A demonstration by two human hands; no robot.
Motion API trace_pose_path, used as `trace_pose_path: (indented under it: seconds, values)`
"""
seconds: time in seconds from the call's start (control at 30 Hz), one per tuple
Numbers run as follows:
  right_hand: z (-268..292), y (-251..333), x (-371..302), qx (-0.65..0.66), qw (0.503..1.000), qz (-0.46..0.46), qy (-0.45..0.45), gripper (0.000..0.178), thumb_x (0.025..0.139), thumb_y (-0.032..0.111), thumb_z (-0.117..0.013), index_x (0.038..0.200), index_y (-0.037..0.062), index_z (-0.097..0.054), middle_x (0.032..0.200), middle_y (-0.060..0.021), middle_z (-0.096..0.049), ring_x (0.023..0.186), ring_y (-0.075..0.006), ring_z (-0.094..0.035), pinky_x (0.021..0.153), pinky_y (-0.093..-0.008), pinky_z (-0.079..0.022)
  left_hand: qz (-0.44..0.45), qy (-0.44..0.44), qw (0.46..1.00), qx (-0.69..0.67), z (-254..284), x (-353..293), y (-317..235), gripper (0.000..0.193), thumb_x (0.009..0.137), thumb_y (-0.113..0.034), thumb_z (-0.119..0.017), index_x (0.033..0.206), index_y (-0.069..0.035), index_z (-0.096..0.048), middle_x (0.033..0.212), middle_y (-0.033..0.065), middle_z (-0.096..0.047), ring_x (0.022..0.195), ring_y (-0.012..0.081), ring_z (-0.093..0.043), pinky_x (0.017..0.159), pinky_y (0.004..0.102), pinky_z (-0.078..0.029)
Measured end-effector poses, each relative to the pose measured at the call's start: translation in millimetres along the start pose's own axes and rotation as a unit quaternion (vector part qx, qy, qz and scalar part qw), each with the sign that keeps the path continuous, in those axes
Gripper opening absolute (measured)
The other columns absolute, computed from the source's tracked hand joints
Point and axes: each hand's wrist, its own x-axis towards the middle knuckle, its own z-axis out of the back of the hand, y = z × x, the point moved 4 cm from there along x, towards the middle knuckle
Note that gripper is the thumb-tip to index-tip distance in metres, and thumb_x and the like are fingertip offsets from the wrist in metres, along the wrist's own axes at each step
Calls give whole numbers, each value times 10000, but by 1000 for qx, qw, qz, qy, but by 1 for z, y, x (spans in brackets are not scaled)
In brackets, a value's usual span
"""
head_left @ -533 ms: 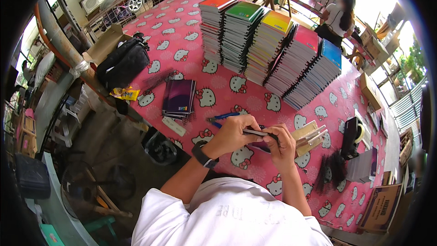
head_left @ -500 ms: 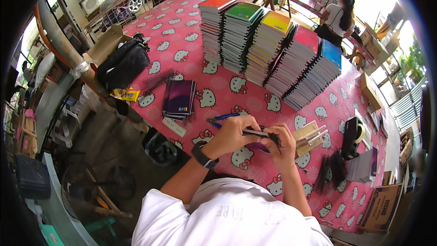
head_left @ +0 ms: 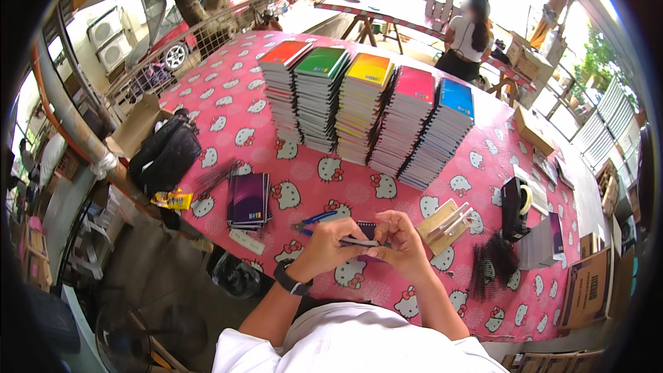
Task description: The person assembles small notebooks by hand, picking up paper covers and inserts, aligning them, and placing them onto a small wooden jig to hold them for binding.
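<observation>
In the head view, just below the centre of the frame, our left hand and right hand meet over the pink cartoon-cat tablecloth, fingers of both closed together on a small dark spiral-bound notebook. Blue-handled pliers lie just left of it. Above, five tall stacks of coloured notebooks stand in a row; a purple notebook pile sits at left.
</observation>
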Motion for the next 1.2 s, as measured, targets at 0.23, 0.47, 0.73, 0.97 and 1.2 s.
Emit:
trace_pose_path:
  seconds: [0.23,0.47,0.73,0.97,1.2]
  values:
    - [0,3,-4,-91,993,70,-17,509,789,-37,-706,1223,39,-450,911,-43,-569,872,-127,-570,789,-271,-476,25,10,999,-37,-3,0,2,166,737,-37,-778,798,-17,-624,778,19,-605,712,76,-604,615,227,-499]
    - [0,8,-5,-121,989,79,-31,546,765,-9,-737,1243,37,-477,849,-22,-575,802,-122,-570,744,-254,-469,15,9,998,-53,-5,0,3,174,724,-49,-791,796,-17,-636,759,26,-604,693,80,-597,596,229,-488]
    - [-9,10,-8,-293,942,159,-49,501,804,-40,-681,1262,28,-490,881,-39,-618,809,-109,-584,741,-245,-479,43,-10,999,-28,1,-9,15,201,744,-43,-771,895,-35,-638,822,38,-632,749,91,-590,638,253,-481]
    - [-8,0,-5,-52,977,141,-152,583,842,-59,-636,1361,25,-382,1017,-75,-595,904,-121,-577,845,-256,-469,73,-173,919,-348,-26,-19,57,258,908,-68,-610,1145,-49,-508,1001,12,-569,939,82,-523,848,253,-419]
    - [40,-16,-25,-131,965,62,-218,514,902,111,-618,1370,66,-410,1235,-75,-546,1096,-165,-523,910,-294,-427,99,-455,836,288,169,-26,113,285,975,-211,-474,1132,22,-524,1036,186,-590,936,330,-565,804,400,-444]
